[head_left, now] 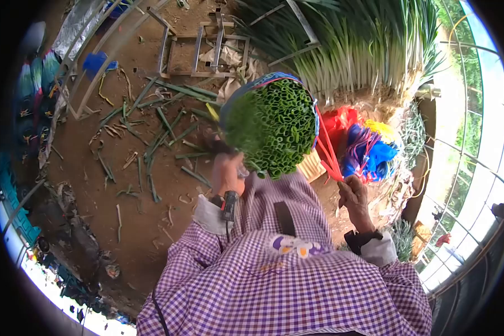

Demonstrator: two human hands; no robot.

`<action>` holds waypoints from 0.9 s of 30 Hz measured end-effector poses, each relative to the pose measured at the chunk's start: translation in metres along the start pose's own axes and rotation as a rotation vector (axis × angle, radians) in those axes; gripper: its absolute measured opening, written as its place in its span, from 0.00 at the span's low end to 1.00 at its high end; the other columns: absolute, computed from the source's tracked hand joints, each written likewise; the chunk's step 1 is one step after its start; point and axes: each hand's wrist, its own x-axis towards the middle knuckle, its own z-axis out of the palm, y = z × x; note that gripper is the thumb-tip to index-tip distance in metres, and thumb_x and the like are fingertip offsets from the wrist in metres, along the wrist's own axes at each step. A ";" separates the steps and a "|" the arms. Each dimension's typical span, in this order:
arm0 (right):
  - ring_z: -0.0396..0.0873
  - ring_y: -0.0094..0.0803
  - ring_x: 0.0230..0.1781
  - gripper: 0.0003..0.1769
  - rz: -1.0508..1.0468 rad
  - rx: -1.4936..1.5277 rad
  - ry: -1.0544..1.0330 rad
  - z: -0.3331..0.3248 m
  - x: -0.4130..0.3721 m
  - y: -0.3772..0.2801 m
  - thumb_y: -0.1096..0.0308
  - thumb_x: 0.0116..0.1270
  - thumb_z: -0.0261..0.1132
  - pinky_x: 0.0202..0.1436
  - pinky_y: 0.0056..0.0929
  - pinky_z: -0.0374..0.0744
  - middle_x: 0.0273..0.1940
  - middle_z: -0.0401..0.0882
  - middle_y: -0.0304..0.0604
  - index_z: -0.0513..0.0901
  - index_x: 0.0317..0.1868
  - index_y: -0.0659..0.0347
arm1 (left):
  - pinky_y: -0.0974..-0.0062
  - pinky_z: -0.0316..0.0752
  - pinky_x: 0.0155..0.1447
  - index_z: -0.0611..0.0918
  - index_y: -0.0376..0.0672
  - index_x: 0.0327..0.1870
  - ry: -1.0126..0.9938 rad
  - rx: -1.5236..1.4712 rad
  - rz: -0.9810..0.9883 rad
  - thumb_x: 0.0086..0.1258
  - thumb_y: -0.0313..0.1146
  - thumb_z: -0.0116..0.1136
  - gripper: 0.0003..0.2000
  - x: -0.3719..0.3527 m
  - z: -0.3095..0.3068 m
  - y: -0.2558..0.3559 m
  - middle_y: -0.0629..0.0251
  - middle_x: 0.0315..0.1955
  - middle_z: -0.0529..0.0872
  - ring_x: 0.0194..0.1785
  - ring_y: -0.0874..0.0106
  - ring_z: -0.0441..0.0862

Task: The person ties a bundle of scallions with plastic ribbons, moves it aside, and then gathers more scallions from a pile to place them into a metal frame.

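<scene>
A thick bundle of green onion leaves (285,129), its cut ends facing up, stands in front of my body. A blue wrap and a red strap run around its upper edge. My left hand (228,175) is at the bundle's lower left, blurred, its fingers partly hidden. On the right, my right hand (353,196) is closed around the end of the red strap (330,162), which stretches up to the bundle. Just beyond that hand lie blue ties (379,158), with a red bag (339,123) and yellow material (382,130) beside them.
Long green onions (364,56) with white stems fill the upper right. A metal frame (199,53) lies at the top. Cut leaves (151,151) litter the dirt floor at left. A blue object (97,64) sits upper left. Wire mesh (465,145) runs along the right.
</scene>
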 end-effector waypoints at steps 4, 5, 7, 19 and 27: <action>0.68 0.17 0.18 0.10 0.028 0.071 -0.085 0.007 -0.036 -0.031 0.64 0.75 0.64 0.22 0.18 0.70 0.25 0.70 0.31 0.76 0.39 0.60 | 0.76 0.64 0.28 0.78 0.43 0.48 0.178 -0.111 -0.099 0.74 0.31 0.61 0.07 -0.028 -0.015 -0.003 0.76 0.21 0.65 0.23 0.79 0.62; 0.69 0.17 0.19 0.09 0.041 0.076 -0.096 0.008 -0.040 -0.037 0.64 0.75 0.64 0.22 0.18 0.70 0.25 0.70 0.31 0.76 0.39 0.60 | 0.76 0.64 0.28 0.78 0.43 0.47 0.203 -0.137 -0.133 0.73 0.31 0.61 0.07 -0.029 -0.020 -0.007 0.75 0.22 0.65 0.23 0.79 0.62; 0.69 0.17 0.19 0.09 0.060 0.080 -0.115 0.008 -0.044 -0.045 0.64 0.75 0.64 0.22 0.18 0.70 0.25 0.71 0.31 0.76 0.39 0.59 | 0.76 0.66 0.28 0.80 0.40 0.47 0.287 -0.121 -0.085 0.72 0.33 0.64 0.10 -0.023 -0.028 -0.020 0.74 0.23 0.68 0.23 0.78 0.64; 0.64 0.16 0.13 0.08 -0.172 0.060 0.148 -0.046 -0.078 -0.152 0.68 0.76 0.60 0.13 0.20 0.65 0.19 0.66 0.30 0.72 0.37 0.59 | 0.55 0.69 0.73 0.65 0.37 0.73 0.203 -0.004 -0.172 0.77 0.35 0.57 0.27 -0.063 -0.027 -0.038 0.51 0.71 0.67 0.71 0.56 0.67; 0.56 0.13 0.14 0.06 -0.112 0.301 0.007 -0.036 -0.053 -0.171 0.65 0.78 0.59 0.17 0.18 0.63 0.19 0.56 0.25 0.72 0.41 0.54 | 0.50 0.71 0.71 0.68 0.41 0.71 0.154 -0.370 -0.192 0.81 0.33 0.48 0.20 -0.055 -0.043 -0.095 0.56 0.65 0.74 0.66 0.55 0.73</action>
